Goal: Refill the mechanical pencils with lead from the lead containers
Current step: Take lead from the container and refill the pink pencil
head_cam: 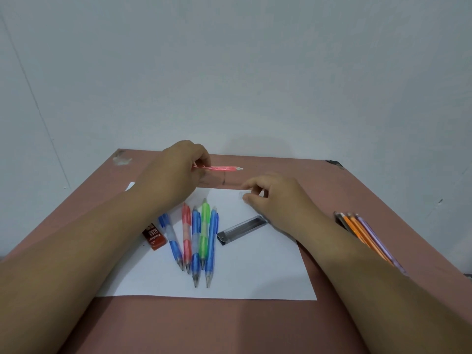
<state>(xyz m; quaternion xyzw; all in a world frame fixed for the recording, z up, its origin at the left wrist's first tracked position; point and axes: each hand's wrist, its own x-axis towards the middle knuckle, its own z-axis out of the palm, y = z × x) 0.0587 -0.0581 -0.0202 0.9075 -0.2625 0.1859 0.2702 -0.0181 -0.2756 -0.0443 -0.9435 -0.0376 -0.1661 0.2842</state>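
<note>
Pink translucent plastic mechanical pencil (217,168) sits pinched in the left hand (178,172), above the counter (332,190). The right hand (275,200) pinches something unclear just beside; feed lead slowly, pencil steady.

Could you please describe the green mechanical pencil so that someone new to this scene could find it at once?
Start at the white paper sheet on the reddish-brown table. Near its left half five mechanical pencils lie fanned together, tips toward the person. The green mechanical pencil is fourth from the left, between two blue ones, and is the only green one.
</note>
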